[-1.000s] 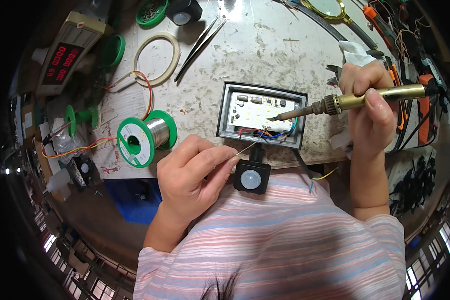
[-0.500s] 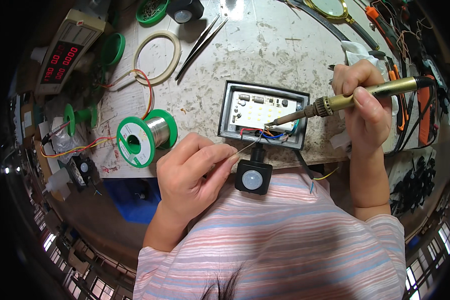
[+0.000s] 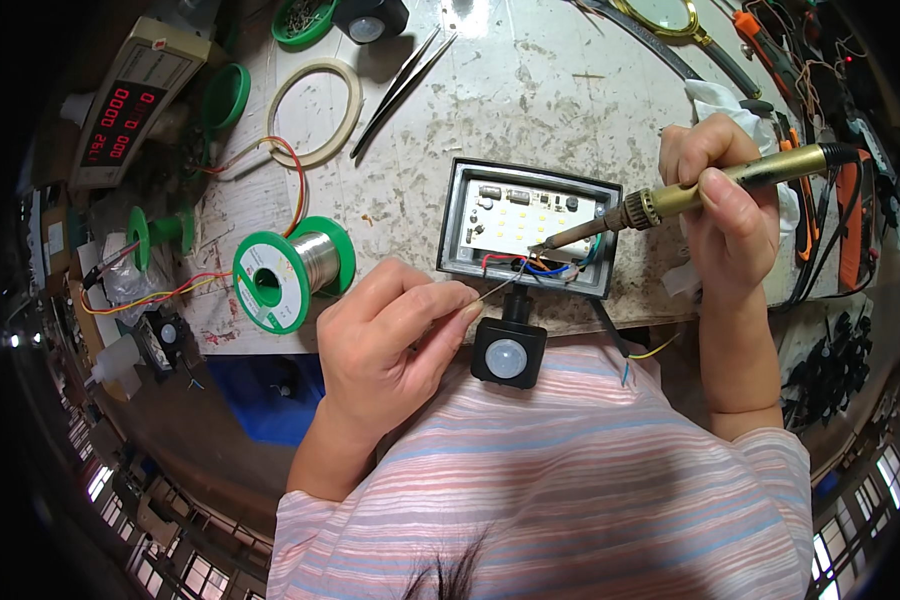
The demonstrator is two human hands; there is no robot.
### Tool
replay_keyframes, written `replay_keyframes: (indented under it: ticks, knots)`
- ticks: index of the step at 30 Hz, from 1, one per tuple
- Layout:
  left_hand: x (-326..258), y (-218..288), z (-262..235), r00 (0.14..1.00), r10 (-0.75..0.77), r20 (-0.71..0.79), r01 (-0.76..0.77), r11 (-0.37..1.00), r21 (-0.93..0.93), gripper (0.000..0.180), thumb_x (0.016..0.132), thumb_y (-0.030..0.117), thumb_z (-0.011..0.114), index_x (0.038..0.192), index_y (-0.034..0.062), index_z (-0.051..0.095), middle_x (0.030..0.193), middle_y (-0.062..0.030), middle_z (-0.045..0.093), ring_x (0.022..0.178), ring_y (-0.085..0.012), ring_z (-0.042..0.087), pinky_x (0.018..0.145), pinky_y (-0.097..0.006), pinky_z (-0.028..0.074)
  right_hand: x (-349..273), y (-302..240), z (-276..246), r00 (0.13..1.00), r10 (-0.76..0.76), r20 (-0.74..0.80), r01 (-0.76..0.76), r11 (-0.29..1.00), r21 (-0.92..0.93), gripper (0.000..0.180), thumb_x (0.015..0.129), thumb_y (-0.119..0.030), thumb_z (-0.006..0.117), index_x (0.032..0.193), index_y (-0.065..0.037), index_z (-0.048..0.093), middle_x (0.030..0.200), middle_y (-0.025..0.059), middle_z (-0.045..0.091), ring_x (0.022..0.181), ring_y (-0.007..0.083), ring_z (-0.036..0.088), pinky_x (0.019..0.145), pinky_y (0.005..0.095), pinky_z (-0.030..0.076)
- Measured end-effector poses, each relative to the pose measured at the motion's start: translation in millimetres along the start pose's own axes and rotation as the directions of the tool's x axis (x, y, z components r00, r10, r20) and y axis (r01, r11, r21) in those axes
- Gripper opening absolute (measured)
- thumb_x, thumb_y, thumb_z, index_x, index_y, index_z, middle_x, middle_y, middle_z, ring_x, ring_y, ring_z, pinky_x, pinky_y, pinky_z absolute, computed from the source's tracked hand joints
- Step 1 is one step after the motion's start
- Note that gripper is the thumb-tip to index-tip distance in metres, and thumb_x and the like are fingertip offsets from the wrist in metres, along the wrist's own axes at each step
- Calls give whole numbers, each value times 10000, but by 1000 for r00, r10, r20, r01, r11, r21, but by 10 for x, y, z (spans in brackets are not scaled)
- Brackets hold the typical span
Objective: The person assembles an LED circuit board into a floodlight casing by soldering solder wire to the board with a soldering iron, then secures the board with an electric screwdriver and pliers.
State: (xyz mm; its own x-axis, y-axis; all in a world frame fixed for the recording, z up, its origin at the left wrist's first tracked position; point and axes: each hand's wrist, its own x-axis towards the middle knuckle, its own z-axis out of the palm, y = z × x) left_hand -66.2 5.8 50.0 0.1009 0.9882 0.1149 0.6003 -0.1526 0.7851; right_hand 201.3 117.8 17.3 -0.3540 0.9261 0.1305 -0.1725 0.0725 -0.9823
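Note:
A black rectangular lamp housing (image 3: 448, 215) holds a white LED circuit board (image 3: 490, 222), with red, blue and brown wires along its near edge. Below it hangs a black motion sensor (image 3: 510, 355) with a round white lens. My right hand (image 3: 727, 205) is closed around the brass-coloured handle of a soldering iron (image 3: 675, 202), whose tip meets the wires at the board's near edge. Pinched between thumb and finger, my left hand (image 3: 395, 340) holds a thin strand of solder wire (image 3: 496, 291) pointing to the same spot. The tip's exact contact is too small to make out.
A green-ended solder spool (image 3: 317, 262) stands left of the housing. Behind lie a tape roll (image 3: 276, 105), tweezers (image 3: 403, 95) and another sensor (image 3: 370, 22). A meter with red digits (image 3: 120, 120) stands far left; a magnifier (image 3: 705, 40) and orange-handled tools (image 3: 765, 40) lie right.
The soldering iron's handle has tilted up slightly, its tip staying at the board's near edge. The housing and my left hand have shifted a little to the right.

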Motion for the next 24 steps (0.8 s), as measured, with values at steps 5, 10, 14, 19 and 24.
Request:
replay_keyframes:
  ticks: [5,10,14,19,24]
  knots:
    - [-5,-26,5,999,39,14,-39,998,-45,173,760,-83,790,892,7,723,791,-46,597,560,-82,480,497,-226,361,0,-1,2,1000,24,15,-24,1000,15,278,883,-285,600,886,-8,583,730,-29,472,628,39,369,564,220,267]
    - [-2,-22,-170,983,42,176,-12,986,-166,113,769,-1,769,875,31,749,745,-70,653,574,-149,581,518,-269,434,5,19,-12,1000,-26,-6,26,1000,2,280,884,-289,601,884,-10,585,740,-24,479,633,42,373,564,221,268]
    - [-122,-79,-356,924,-11,382,168,910,-380,111,760,80,776,867,53,776,728,-94,698,602,-219,658,557,-300,496,-3,16,-38,999,-36,-17,36,999,11,279,882,-292,601,883,-13,585,754,-14,496,647,50,387,574,224,285]
    - [-39,12,-70,999,35,-1,-35,992,123,288,725,-62,757,990,37,708,922,-97,644,769,-251,629,635,-358,508,-10,13,-29,999,-25,-26,26,999,39,268,881,-280,591,888,-12,583,781,2,514,661,59,398,585,227,308]
    - [195,46,-15,985,161,66,-174,926,334,323,708,-58,739,1009,50,694,1138,-120,621,1030,-330,592,843,-436,492,-10,45,-73,998,-61,-34,63,996,61,253,883,-264,581,895,-12,582,804,11,516,672,63,402,589,226,308]
